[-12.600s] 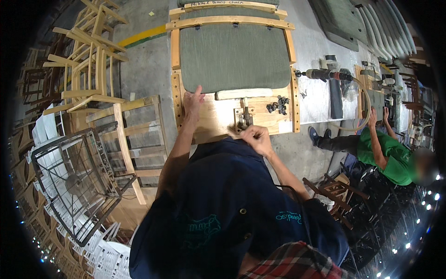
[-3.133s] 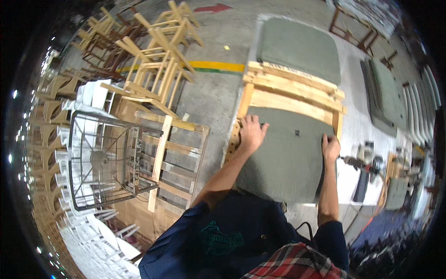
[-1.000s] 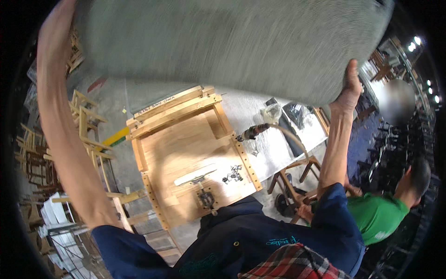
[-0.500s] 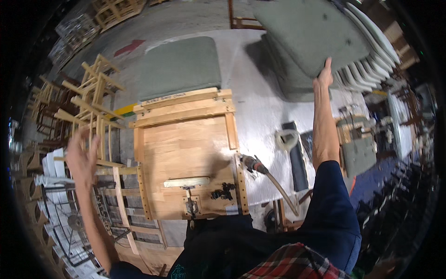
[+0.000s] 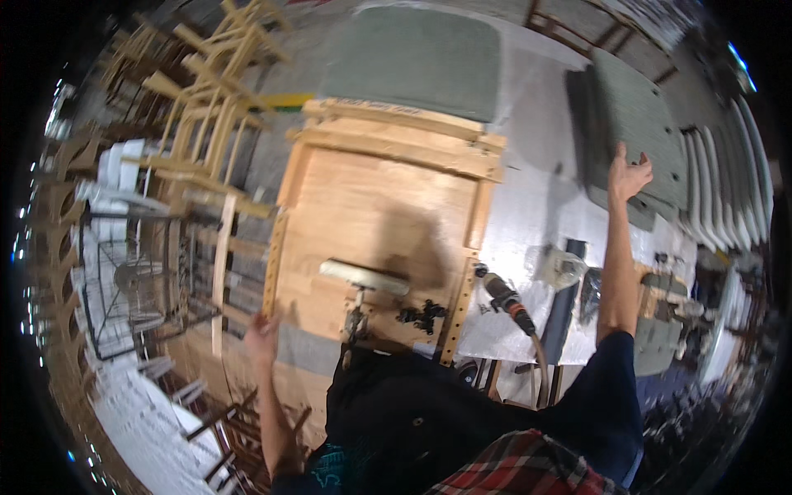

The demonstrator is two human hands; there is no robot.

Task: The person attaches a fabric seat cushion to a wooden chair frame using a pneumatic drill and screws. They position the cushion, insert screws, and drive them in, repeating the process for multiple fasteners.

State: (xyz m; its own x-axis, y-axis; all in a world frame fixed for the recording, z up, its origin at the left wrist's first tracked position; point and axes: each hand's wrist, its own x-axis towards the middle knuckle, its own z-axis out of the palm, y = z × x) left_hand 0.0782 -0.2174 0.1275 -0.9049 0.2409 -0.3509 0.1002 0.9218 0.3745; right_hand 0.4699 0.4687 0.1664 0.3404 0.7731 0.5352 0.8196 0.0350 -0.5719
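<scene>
Grey-green seat cushion [image 5: 631, 124] now lies flat at about 2 o'clock from the person, on top of a stack of like cushions [image 5: 726, 190] fanned out along the right rim. A second ago it was overhead, held up between both arms; half a second ago the right arm was already carrying it out to that side. So it reads as set down on the pile — the transfer looks finished or very nearly so.

Right hand [image 5: 629, 175]: palm on the cushion's near edge, fingers spread and flat, pressing or steadying rather than gripping. No closed grasp visible.

Left hand [image 5: 262, 332]: has dropped from head height to the near-left edge of the wooden jig frame [image 5: 379, 214] at about 8 o'clock. Fingers loosely open, touching the rail, holding nothing.

The jig's plywood bed is bare now — only the pale bar [image 5: 364, 277] and the black clamp fitting [image 5: 422, 316] sit at its near end. A second cushion [image 5: 412, 62] lies past its far rail at 12 o'clock.

At 3 o'clock, on the white-covered counter [image 5: 528, 223], an air tool with hose [image 5: 505, 299]. Stacked wooden chair frames [image 5: 206, 107] stand at 10 o'clock.
</scene>
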